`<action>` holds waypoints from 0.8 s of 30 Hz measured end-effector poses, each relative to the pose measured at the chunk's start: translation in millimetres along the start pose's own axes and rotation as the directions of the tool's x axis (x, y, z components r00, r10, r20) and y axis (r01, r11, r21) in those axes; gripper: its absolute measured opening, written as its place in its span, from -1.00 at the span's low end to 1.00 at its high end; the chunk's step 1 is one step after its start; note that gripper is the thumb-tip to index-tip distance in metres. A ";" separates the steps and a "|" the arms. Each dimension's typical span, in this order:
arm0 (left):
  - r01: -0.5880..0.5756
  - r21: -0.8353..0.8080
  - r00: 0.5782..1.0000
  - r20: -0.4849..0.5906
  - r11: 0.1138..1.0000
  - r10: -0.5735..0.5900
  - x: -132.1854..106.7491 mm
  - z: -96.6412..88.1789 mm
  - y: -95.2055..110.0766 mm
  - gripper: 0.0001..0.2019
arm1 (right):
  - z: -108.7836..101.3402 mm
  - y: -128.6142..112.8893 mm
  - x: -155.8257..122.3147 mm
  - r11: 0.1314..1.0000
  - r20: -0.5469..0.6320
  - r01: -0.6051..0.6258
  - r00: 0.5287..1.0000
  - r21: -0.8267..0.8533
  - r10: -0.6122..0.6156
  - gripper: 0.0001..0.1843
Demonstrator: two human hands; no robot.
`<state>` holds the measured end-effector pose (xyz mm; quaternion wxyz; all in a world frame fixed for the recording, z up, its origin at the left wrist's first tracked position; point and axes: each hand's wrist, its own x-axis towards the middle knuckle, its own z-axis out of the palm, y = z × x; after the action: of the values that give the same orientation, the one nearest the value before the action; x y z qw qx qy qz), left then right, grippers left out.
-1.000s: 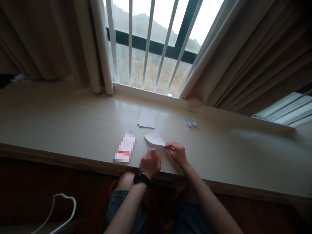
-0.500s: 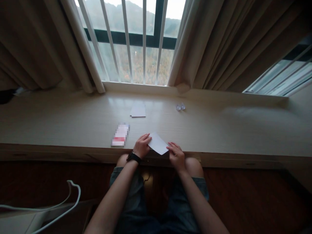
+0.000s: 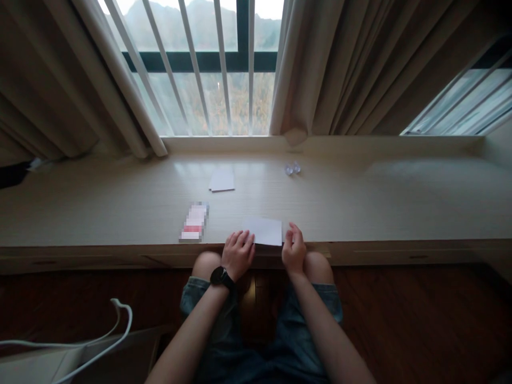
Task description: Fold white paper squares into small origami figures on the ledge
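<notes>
Both hands' fingers rest loosely curled on a flat white rectangular paper sheet point(image 3: 263, 230), the left hand point(image 3: 238, 252) at its near-left edge, the right hand point(image 3: 294, 247) at its right edge, on the pale wooden surface point(image 3: 360, 208). A blurred red-and-white packet point(image 3: 193, 222), its print unreadable, lies just left; a smaller white folded paper point(image 3: 222, 180) and two small clear beads point(image 3: 292, 168) lie farther back.

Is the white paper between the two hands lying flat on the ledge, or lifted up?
Flat. The white paper lies on the ledge as a plain rectangle, no corner raised; left hand and right hand rest at its sides.

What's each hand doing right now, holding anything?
Left hand: open, fingers resting at the left edge of the white paper, which lies flat on the ledge.
Right hand: loosely curled at the paper's right edge; grip cannot be told.
</notes>
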<state>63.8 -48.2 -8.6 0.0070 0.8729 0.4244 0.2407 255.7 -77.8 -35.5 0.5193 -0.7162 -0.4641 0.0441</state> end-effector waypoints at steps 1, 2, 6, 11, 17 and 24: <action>-0.008 0.015 1.000 0.011 1.000 0.007 -0.7 -0.5 5.0 -0.60 | -1.4 0.7 -1.6 1.000 -0.016 0.002 1.000 -0.011 -0.003 -0.54; -0.018 0.023 1.000 0.018 1.000 0.018 -1.5 -0.6 9.3 -0.57 | -2.6 1.7 -3.1 0.999 -0.032 0.015 0.999 -0.036 -0.016 -0.54; -0.064 -0.012 0.997 0.032 0.998 0.064 -5.7 3.5 18.0 -0.52 | -2.6 5.8 -6.4 0.971 -0.033 0.130 0.990 -0.199 -0.140 -0.55; -0.019 -0.087 0.999 -0.049 0.996 0.015 -9.3 10.1 12.4 -0.52 | 0.8 10.3 -5.9 0.933 0.045 0.224 0.974 -0.282 -0.220 -0.55; 0.005 -0.107 1.000 -0.022 0.994 -0.007 -11.4 6.3 5.9 -0.53 | -2.8 10.6 -3.8 0.980 -0.024 0.153 0.987 -0.131 -0.158 -0.63; -0.024 -0.143 0.999 0.017 0.989 0.027 -15.5 1.0 3.2 -0.46 | 5.5 2.8 -2.0 0.988 0.011 -0.016 1.000 0.152 0.015 -0.51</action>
<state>58.5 -61.5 -15.2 0.0704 0.8778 0.3947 0.2622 253.3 -75.5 -41.1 0.5696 -0.6781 -0.4563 0.0868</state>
